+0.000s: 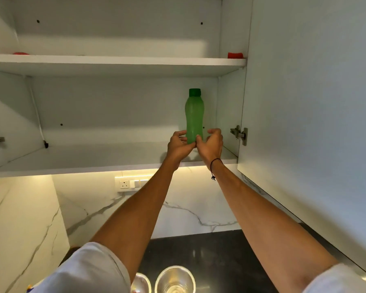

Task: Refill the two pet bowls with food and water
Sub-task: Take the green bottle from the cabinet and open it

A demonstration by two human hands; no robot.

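Note:
A green bottle [194,115] with a darker green cap stands upright on the lower shelf [93,159] of an open wall cabinet, towards the right. Both arms reach up to it. My left hand [179,145] touches the bottle's base from the left, fingers curled. My right hand [211,144] cups the base from the right, thumb on the front. Down on the dark counter stand two steel bowls: one [175,279] holds some clear liquid or shine, the other [141,283] is partly hidden by my left arm.
The open cabinet door [309,102] hangs at the right, close to my right arm. Two small red things [235,55] [20,53] lie on the upper shelf. A wall socket [124,183] sits on the marble backsplash under the lit cabinet.

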